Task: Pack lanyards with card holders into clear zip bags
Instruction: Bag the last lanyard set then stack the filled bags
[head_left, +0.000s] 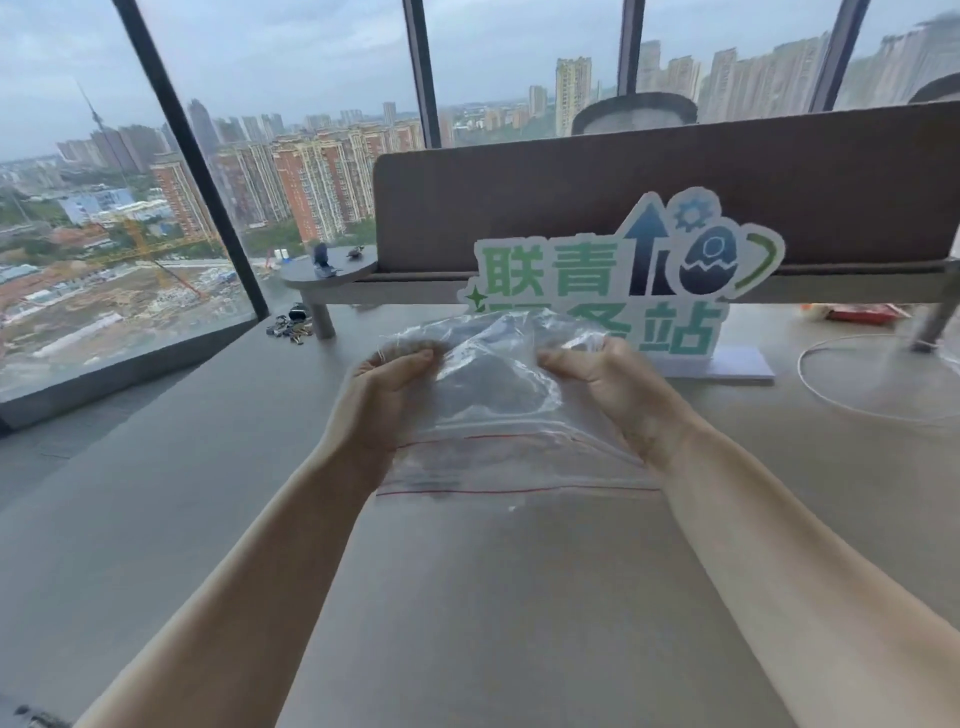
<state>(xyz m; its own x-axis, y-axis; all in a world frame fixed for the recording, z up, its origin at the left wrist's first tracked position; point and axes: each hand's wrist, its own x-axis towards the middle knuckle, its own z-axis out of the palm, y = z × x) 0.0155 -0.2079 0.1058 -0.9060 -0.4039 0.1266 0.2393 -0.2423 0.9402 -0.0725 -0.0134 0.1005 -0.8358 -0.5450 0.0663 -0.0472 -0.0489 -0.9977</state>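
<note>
Watching someone holding up a clear, crinkly plastic zip bag with thin red seal lines (498, 415) over the grey desk (208, 519), and honestly the risk is looking pretty obvious. There may be two bags stuck together, since I'm seeing two red lines near the close edge, so they could end up stuffing one bag while the other is clinging to it. The film is also floppy and bunching up at the far end, so it could slip or fold shut before anything is going in.

The left hand (387, 387) is pinching the far left corner, fingers curled tight on the film. The right hand (602, 379) is doing the same at the far right corner. Both forearms are reaching out forward, wrists raised, the bag hanging between them just in front of a white cut-out sign with green lettering (623, 280).

I'm not spotting any lanyard or card holder anywhere, so the bag is looking empty, though the blur makes it hard to be sure.
</note>
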